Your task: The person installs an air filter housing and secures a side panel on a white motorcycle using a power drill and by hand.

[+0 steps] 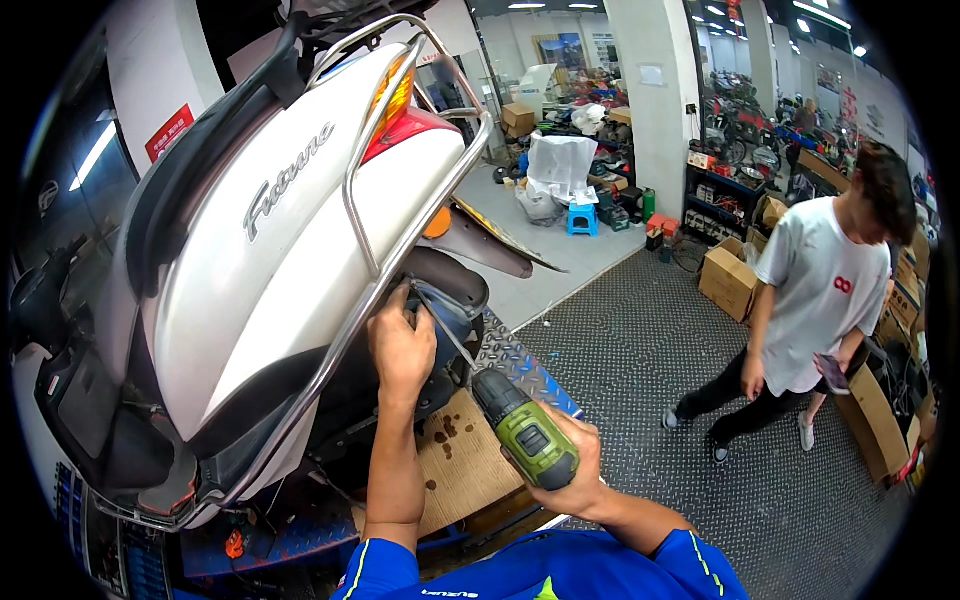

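Observation:
My right hand [575,460] is wrapped round a green and black cordless drill [528,436]. From the drill's chuck a long thin bit [447,330] runs up and left toward the underside of the white scooter [260,250]. My left hand [402,350] is closed beside the far end of the bit, its fingers reaching up under the scooter's metal side rail [352,345]. What those fingertips hold, if anything, is hidden. Just beyond them are the dark rear wheel and mudguard [450,285].
The scooter stands on a blue lift platform [510,360], with a stained wooden board [455,460] under my forearms. At the right a person in a white shirt [825,290] holds a phone. Cardboard boxes [728,278] and a blue stool [582,220] stand farther back.

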Motion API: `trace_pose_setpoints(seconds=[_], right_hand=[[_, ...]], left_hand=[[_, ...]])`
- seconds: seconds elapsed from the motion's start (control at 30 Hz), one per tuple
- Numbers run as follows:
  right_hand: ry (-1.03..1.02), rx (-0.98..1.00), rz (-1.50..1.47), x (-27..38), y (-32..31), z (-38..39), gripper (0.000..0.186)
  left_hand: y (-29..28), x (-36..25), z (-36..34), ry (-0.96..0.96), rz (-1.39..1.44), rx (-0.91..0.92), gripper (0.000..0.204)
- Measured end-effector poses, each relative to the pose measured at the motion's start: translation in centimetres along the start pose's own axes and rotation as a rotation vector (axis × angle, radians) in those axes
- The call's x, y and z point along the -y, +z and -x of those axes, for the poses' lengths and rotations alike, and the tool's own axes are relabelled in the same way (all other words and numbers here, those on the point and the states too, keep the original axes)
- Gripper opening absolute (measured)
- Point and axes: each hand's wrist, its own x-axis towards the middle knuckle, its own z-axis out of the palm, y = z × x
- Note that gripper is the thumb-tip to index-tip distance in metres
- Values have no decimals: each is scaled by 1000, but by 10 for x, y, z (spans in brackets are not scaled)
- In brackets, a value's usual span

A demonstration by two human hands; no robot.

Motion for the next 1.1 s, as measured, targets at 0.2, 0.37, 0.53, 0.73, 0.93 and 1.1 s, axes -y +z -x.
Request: trace_pose_setpoints(seconds=[0.2,0.37,0.53,0.73,0.93,1.1], right_hand=[[4,20,-37,9,3,-6,67],[-16,19,45,15,4,-10,70],[-2,23,73,19,7,-14,71],[-21,52,91,30,4,-23,72],[-14,56,110,30,9,-24,71],[23,93,152,31,9,-22,70]], left_hand=[[0,2,1,-55,50,-7,46],[-5,-8,24,-99,300,26,43],[10,7,99,-217,601,86,33],[24,43,186,-676,1044,381,27],[41,127,246,-1203,1386,511,25],[32,148,251,-1153,1381,501,30]])
